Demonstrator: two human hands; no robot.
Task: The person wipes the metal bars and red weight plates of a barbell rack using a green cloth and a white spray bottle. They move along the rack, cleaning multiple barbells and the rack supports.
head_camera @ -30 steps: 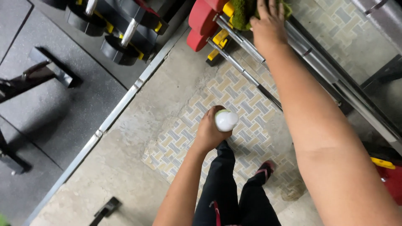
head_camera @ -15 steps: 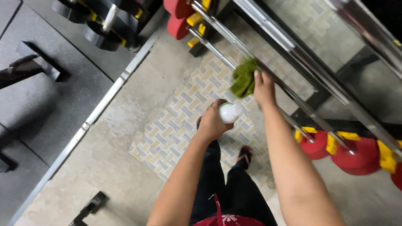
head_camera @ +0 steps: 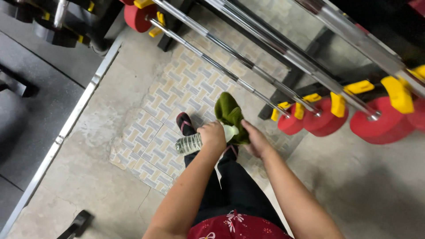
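Head view looking straight down, both hands meeting in front of the legs. Left hand (head_camera: 213,136) has its fingers wrapped tight round a clear plastic bottle (head_camera: 188,144), which is tipped on its side with the neck end pointing into a green cloth (head_camera: 229,113). Right hand (head_camera: 256,140) sits under and behind the cloth, fingers curled round the bunched lower part, so the cloth stands up in a floppy peak between the 2 hands. Can't tell if the cap is on or if anything is coming out, since the bottle mouth is hidden behind the left hand and the cloth. My read is that the bottle is being pressed to the cloth, so it looks like a wetting-the-rag kind of step, but that's a judgement. From this pose, any move wants the left hand to keep the bottle steady and the right hand to keep the cloth bunched so it doesn't slip to the floor (head_camera: 110,177). Bottle and cloth both hang in the air above a sandalled foot (head_camera: 183,124) and the patterned tiles (head_camera: 177,88), not resting on anything. Just past the hands are long steel bars (head_camera: 230,57) on a rack with red plates (head_camera: 376,119) and yellow clips at the near ends. Dumbbells (head_camera: 48,31) sit well apart at top left, past a metal floor strip (head_camera: 71,128).
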